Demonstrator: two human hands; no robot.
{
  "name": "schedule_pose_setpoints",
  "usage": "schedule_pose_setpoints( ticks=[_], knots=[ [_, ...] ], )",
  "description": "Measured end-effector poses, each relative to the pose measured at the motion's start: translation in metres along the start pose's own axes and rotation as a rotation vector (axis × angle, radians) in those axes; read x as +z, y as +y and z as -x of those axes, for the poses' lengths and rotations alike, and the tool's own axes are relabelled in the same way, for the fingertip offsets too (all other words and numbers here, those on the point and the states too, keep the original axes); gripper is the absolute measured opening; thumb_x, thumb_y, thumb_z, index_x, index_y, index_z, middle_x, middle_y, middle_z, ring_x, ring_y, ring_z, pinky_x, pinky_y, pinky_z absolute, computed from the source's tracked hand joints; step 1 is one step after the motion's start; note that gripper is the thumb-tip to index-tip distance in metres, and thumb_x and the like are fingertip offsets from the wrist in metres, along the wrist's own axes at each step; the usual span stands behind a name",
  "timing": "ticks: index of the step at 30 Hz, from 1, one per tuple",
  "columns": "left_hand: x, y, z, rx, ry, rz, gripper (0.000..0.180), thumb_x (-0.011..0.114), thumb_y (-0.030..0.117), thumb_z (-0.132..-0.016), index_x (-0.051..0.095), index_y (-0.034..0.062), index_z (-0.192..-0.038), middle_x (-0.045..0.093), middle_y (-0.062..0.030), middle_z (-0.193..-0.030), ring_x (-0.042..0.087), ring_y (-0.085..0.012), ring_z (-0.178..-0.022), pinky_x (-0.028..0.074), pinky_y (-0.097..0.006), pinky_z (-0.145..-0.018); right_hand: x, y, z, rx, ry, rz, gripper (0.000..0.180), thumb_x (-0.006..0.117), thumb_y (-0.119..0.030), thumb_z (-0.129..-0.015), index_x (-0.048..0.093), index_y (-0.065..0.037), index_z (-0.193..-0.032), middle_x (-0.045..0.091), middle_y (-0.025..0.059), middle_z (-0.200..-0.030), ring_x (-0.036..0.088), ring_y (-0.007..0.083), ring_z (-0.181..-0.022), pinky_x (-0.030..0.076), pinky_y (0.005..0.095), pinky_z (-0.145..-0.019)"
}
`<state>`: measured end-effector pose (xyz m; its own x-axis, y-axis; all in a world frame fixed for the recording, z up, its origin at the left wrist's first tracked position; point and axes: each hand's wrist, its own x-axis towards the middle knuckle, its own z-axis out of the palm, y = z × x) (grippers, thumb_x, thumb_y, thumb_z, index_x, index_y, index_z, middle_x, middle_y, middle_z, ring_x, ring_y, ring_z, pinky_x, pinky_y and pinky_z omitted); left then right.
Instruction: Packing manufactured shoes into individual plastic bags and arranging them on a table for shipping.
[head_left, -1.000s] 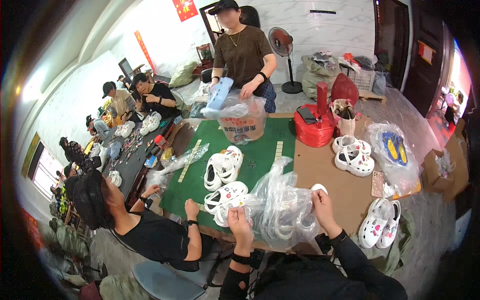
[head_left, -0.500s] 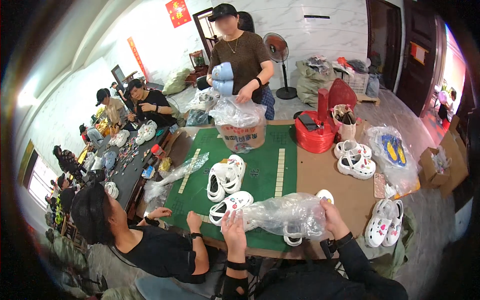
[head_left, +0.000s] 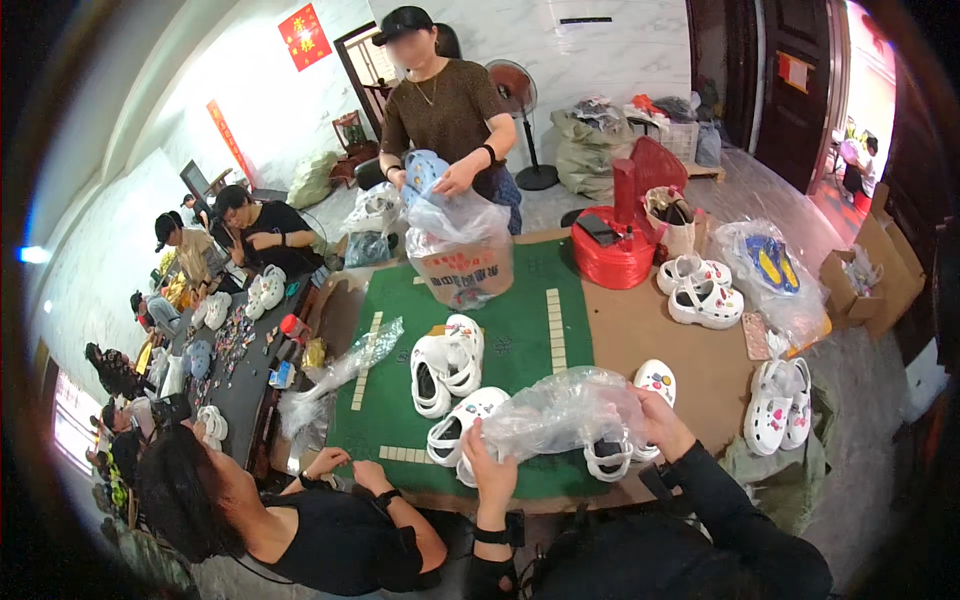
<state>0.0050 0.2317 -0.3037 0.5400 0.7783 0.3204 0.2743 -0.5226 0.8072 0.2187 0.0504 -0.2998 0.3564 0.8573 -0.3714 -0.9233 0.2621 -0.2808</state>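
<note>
A clear plastic bag (head_left: 566,412) stretches between my hands above the near edge of the green table mat. My left hand (head_left: 490,468) is closed on its left end, with the fingers partly hidden by the film. The other end is gripped by my right hand (head_left: 660,426). A white clog (head_left: 466,418) with charms lies beside my left hand, partly behind the bag. Close to my right hand are another white clog (head_left: 655,380) and the strap end of one more (head_left: 607,460). A pair of white clogs (head_left: 446,366) sits farther up the mat.
Across the table a person puts a light blue clog (head_left: 424,172) into a bag-lined carton (head_left: 465,270). A red tub (head_left: 612,258), white clogs (head_left: 704,298) and bagged blue-yellow sandals (head_left: 778,278) stand to the right. Another person (head_left: 330,510) sits close on my left.
My view has shifted slightly. My left hand has closed in on the bag's end, and the bag is bunched shorter. Across the table, the blue clogs have come down to the carton.
</note>
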Motion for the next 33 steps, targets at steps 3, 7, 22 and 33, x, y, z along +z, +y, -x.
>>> schedule_pose_setpoints(
  ticks=[3,7,22,33],
  knots=[
    [0.0,-0.008,0.002,0.098,-0.088,-0.23,0.066,0.063,0.004,-0.064,0.034,-0.0007,-0.123,0.037,-0.0231,-0.118,0.036,-0.0383,-0.11,0.031,-0.042,-0.093,-0.013,0.006,-0.002,-0.01,-0.083,0.04,0.039,0.032,-0.023,-0.092,0.041,0.005,-0.119,0.053,0.0142,-0.112,0.055,0.0219,-0.095,0.045,0.0326,-0.085],
    [0.001,-0.024,0.009,0.031,-0.031,-0.111,0.044,0.058,0.011,-0.074,0.045,0.001,-0.114,0.05,-0.0224,-0.105,0.047,-0.0377,-0.099,0.039,-0.041,-0.083,-0.025,0.01,-0.003,-0.072,-0.026,0.169,0.036,0.035,-0.022,-0.091,0.044,0.003,-0.116,0.054,0.0143,-0.109,0.054,0.0242,-0.095,0.046,0.0359,-0.083],
    [-0.009,0.022,0.042,0.207,0.144,-0.445,0.06,0.067,0.017,-0.067,0.043,0.0079,-0.121,0.046,-0.0163,-0.115,0.049,-0.032,-0.098,0.039,-0.041,-0.084,0.044,0.029,-0.008,-0.327,-0.002,0.585,0.019,0.04,-0.019,-0.09,0.049,-0.004,-0.094,0.057,0.0068,-0.084,0.057,0.0157,-0.069,0.049,0.029,-0.061],
    [-0.003,0.012,0.073,-0.141,-0.142,-0.183,0.02,0.048,0.021,-0.083,0.054,0.0076,-0.097,0.06,-0.0135,-0.085,0.056,-0.0329,-0.08,0.046,-0.04,-0.066,0.021,0.039,-0.009,-0.216,-0.297,0.68,0.031,0.046,-0.023,-0.088,0.04,-0.005,-0.112,0.054,0.0082,-0.096,0.052,0.0149,-0.089,0.043,0.0259,-0.072]
  ],
)
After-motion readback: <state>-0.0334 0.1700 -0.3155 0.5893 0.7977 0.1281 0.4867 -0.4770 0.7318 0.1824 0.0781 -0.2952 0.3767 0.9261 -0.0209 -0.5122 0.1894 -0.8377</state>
